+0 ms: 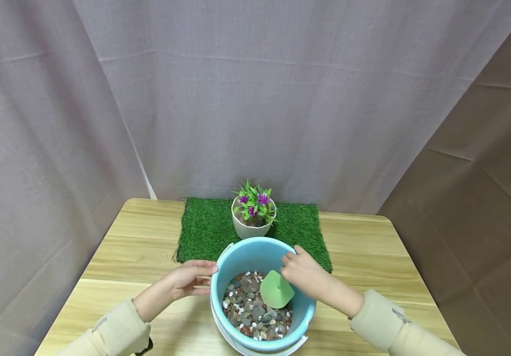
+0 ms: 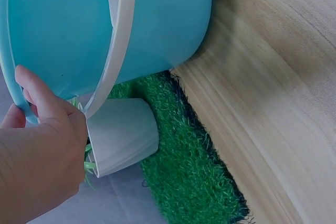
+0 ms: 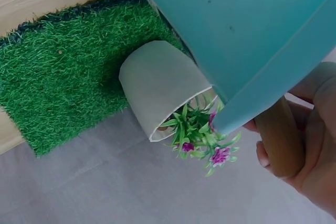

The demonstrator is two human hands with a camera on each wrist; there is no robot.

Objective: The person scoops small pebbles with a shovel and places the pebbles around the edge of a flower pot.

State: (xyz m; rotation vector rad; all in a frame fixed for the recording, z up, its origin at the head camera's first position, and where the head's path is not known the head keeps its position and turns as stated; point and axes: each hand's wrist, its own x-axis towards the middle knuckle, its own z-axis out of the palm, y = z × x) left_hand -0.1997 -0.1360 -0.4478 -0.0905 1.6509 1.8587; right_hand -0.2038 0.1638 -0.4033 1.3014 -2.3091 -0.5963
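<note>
A light-blue bucket (image 1: pixel 253 254) stands at the table's near edge, with mixed pebbles (image 1: pixel 251 311) covering its bottom. My left hand (image 1: pixel 191 281) pinches its rim on the left side; in the left wrist view the thumb lies on the outer wall near the white bail handle (image 2: pixel 119 40). Over the bucket's right side, my right hand (image 1: pixel 306 274) grips a small hand shovel with a green blade (image 1: pixel 275 291), which points down at the pebbles. The shovel's wooden handle (image 3: pixel 283 140) shows in the palm in the right wrist view, past the bucket rim.
Behind the bucket, a white flowerpot (image 1: pixel 251 231) with purple flowers (image 1: pixel 263 199) stands on a green artificial-grass mat (image 1: pixel 206 227). The mat lies on a wooden table (image 1: pixel 140 247). Grey curtains (image 1: pixel 282 109) hang behind and beside the table.
</note>
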